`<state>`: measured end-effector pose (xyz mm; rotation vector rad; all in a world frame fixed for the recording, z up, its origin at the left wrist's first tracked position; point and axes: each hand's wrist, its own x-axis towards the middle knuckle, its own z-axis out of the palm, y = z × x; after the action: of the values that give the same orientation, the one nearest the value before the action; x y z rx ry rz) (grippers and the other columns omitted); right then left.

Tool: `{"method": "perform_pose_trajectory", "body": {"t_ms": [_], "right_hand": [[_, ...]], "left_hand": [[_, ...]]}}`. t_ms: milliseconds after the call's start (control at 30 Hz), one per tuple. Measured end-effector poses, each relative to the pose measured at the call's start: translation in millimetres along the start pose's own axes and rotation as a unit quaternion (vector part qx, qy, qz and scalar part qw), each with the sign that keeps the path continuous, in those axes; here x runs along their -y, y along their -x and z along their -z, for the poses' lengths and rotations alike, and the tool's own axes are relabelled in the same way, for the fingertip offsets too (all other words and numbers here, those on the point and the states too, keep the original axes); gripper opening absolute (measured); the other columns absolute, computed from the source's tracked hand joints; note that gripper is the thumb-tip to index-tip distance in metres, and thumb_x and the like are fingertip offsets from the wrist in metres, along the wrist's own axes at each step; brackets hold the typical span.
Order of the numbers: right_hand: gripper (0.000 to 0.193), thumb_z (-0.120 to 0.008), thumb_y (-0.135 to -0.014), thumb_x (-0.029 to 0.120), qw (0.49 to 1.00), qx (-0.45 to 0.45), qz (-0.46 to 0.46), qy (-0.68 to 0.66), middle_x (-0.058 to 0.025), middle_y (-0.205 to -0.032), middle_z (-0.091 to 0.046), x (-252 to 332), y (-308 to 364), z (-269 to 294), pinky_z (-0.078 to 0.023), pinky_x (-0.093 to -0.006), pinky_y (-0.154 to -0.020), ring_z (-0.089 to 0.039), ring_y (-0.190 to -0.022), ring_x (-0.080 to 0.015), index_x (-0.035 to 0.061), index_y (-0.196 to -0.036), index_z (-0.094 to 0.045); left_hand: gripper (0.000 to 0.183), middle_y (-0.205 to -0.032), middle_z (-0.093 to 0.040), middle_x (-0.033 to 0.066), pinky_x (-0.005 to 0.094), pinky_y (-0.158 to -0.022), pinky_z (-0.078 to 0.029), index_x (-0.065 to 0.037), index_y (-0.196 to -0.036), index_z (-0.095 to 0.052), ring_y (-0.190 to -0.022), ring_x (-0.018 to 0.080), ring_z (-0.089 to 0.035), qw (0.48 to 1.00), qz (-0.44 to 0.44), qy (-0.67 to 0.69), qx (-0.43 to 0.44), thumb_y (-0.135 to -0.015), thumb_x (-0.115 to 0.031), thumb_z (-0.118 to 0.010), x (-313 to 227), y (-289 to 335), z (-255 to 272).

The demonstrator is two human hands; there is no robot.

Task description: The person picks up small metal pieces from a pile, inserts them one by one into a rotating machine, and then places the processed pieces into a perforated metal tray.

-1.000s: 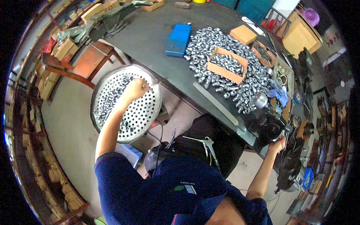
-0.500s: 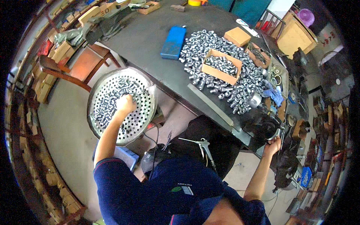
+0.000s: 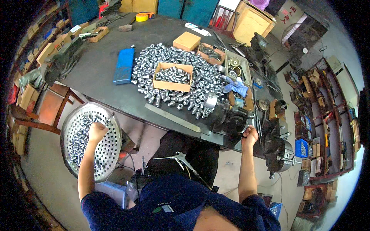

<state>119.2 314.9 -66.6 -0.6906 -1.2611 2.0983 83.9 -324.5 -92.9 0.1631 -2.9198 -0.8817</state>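
My left hand [image 3: 98,132] is closed above the round perforated metal tray [image 3: 111,153], over a heap of small metal fittings [image 3: 79,142]. Whatever its fingers hold is hidden. Over at the right front edge of the table, my right hand [image 3: 250,136] is closed beside the round face of a small black machine [image 3: 230,122]. Its fingers are pinched together at that face, and what lies between them is too small to name. A large pile of shiny metal fittings [image 3: 148,63] covers the middle of the table, around an open cardboard box [image 3: 172,85] of similar fittings.
A blue case [image 3: 124,66] lies left of the pile, a closed cardboard box [image 3: 186,41] behind it. A flat metal strip [image 3: 172,118] rests along the table's front edge. An air blow gun [image 3: 179,158] is near my lap. A wooden chair [image 3: 46,104] stands beyond the tray.
The view has swung to the right, so the table and tray appear further left. My left hand stays closed over the tray, and my right hand stays at the black machine.
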Motion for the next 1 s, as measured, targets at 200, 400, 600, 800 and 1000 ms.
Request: {"method": "perform_pose_trajectory", "body": {"t_ms": [200,400,600,800,1000], "right_hand": [[0.013,-0.044,-0.076,0.011,1.0,-0.013,0.02,0.02,0.0007,-0.057,-0.042,-1,3,1,-0.024,-0.0184,-0.039,-0.033,-0.045,-0.0056,0.0005,-0.077,-0.051],[0.007,-0.049,-0.074,0.008,0.999,-0.046,0.017,0.009,0.0018,-0.052,-0.039,5,11,-8,-0.023,-0.0184,-0.037,-0.032,-0.043,-0.0059,0.0016,-0.07,-0.05],[0.01,-0.045,-0.078,0.008,1.0,-0.028,0.005,-0.008,0.001,-0.056,-0.039,7,17,-8,-0.025,-0.0193,-0.038,-0.031,-0.044,-0.006,-0.0012,-0.077,-0.049],[0.014,-0.043,-0.079,0.011,0.999,-0.047,0.014,0.004,0.0013,-0.056,-0.037,10,23,-7,-0.025,-0.0199,-0.041,-0.03,-0.047,-0.0063,-0.0014,-0.08,-0.049],[0.017,-0.044,-0.08,0.014,0.997,0.017,0.071,0.001,0.0018,-0.055,-0.036,25,38,0,-0.023,-0.0198,-0.042,-0.028,-0.046,-0.0063,-0.001,-0.081,-0.05]], "left_hand": [[0.019,-0.075,-0.06,0.0122,0.022,-0.046,-0.044,0.007,-0.088,-0.056,-0.049,0.0118,-0.052,0.889,0.007,0.432,0.151,-0.073,-0.004,-0.059,-161,-12,-14],[0.015,-0.073,-0.059,0.0116,0.0235,-0.058,-0.047,0.008,-0.088,-0.054,-0.06,0.015,-0.059,0.761,-0.163,0.568,0.267,-0.075,0.001,-0.054,-299,-45,-72],[0.013,-0.072,-0.059,0.0122,0.0226,-0.055,-0.047,0.009,-0.088,-0.054,-0.058,0.0153,-0.059,0.737,-0.16,0.591,0.285,-0.077,0.003,-0.052,-330,-54,-97],[0.012,-0.071,-0.059,0.0124,0.0233,-0.055,-0.047,0.008,-0.086,-0.054,-0.058,0.0156,-0.059,0.718,-0.165,0.602,0.31,-0.076,0.003,-0.052,-332,-57,-92],[0.013,-0.072,-0.059,0.0129,0.0238,-0.055,-0.047,0.008,-0.088,-0.054,-0.06,0.0163,-0.06,0.728,-0.164,0.584,0.319,-0.076,0.004,-0.052,-327,-57,-95]]}}
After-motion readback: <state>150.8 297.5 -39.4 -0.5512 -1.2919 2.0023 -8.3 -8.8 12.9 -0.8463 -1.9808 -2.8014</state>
